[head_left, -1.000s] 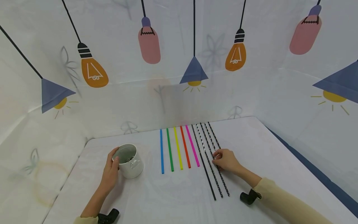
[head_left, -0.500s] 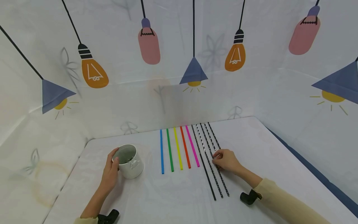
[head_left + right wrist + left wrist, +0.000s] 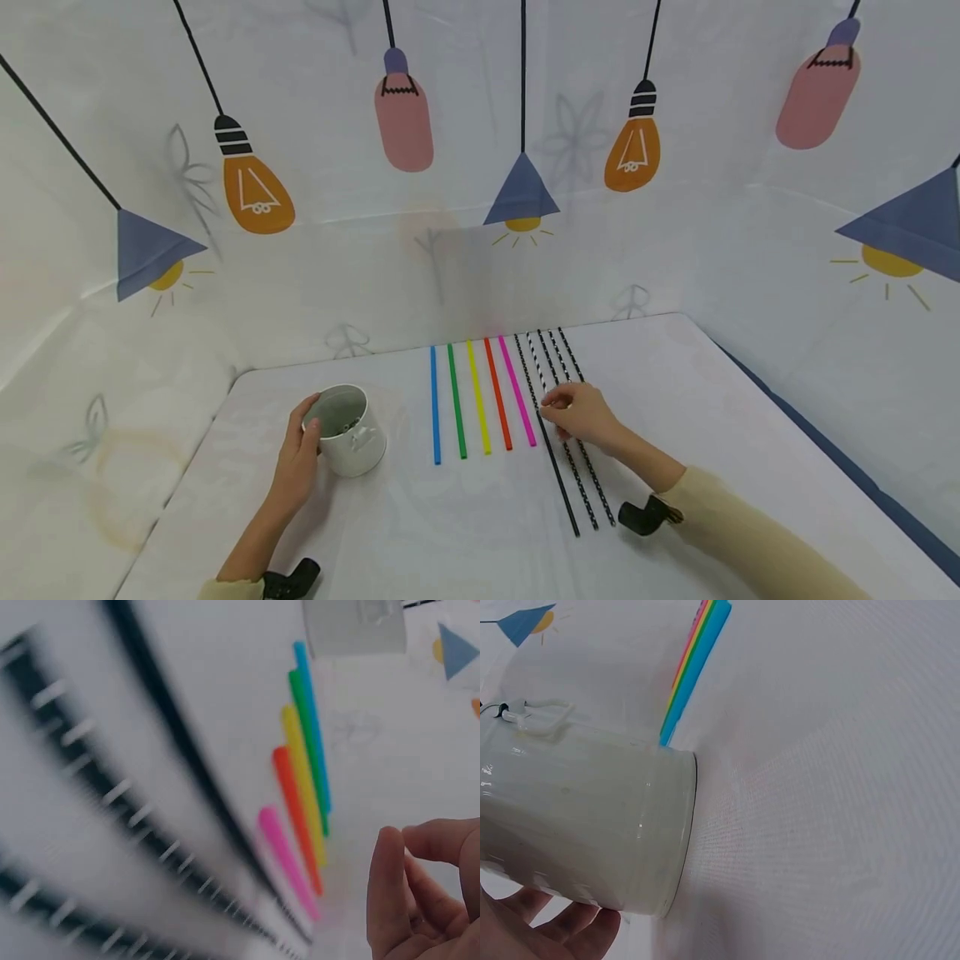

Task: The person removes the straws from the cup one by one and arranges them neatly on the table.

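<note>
On the table's left, my left hand [image 3: 294, 467] grips the side of a white cup [image 3: 360, 454], which has a small loop on its side; something small and dark shows inside. In the left wrist view, curled fingers [image 3: 592, 930] lie along the cup [image 3: 592, 817]. My right hand [image 3: 588, 417] is over the black patterned straws [image 3: 600, 492], partly hiding them. The right wrist view shows its thumb and index finger loosely bent close together, with nothing visible between them. Left of the black straws lie blue [image 3: 435, 408], green [image 3: 457, 404], yellow [image 3: 477, 400], red [image 3: 498, 396] and pink straws [image 3: 517, 392].
A white sheet printed with hanging lamps [image 3: 521, 187] rises behind the white table [image 3: 420, 533]. Black and patterned straws lie in slanting lines on the right, some end to end. Each wrist wears a black device [image 3: 643, 517].
My right hand has moved left and slightly up across the black straws, off the spot where its fingertips were at a patterned straw. The left hand and cup stay in place.
</note>
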Demonstrator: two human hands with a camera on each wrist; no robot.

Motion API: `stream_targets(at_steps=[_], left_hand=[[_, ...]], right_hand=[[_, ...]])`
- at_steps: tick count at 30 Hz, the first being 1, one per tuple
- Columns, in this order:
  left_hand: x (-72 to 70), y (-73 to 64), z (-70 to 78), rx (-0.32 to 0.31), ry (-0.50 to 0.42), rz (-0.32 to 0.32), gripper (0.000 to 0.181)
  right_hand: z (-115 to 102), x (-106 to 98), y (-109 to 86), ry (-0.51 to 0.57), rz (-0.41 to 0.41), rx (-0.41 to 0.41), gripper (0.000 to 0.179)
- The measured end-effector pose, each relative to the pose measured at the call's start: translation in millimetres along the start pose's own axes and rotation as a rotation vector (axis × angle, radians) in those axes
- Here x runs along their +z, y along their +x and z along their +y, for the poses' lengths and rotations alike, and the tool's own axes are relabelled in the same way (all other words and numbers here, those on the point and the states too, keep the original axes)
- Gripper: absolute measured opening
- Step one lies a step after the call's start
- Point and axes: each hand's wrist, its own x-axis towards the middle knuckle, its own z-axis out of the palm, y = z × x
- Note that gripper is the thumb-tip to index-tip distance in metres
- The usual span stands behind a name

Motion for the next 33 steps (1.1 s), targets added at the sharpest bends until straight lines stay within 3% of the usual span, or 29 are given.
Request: stream_targets(at_steps=[9, 17, 25, 33], left_hand=[[0.3, -0.6, 0.0, -0.037, 0.011, -0.002, 0.047], [-0.4, 1.2, 3.8, -0.044, 0.033, -0.007, 0.048], [0.4, 2.5, 5.0, -0.021, 0.018, 0.003, 0.046], [1.0, 1.4, 4.7, -0.039, 0.076, 0.015, 0.047]], right_hand=[[-57, 61, 15.9, 0.072, -0.171, -0.104, 0.013], [-90, 115, 25.6, 0.095, -0.283, -0.165, 0.016], [-119, 148, 32.1, 0.147, -0.367, -0.230, 0.026], [-135, 170, 41.1, 0.082, -0.389, -0.318, 0.027]])
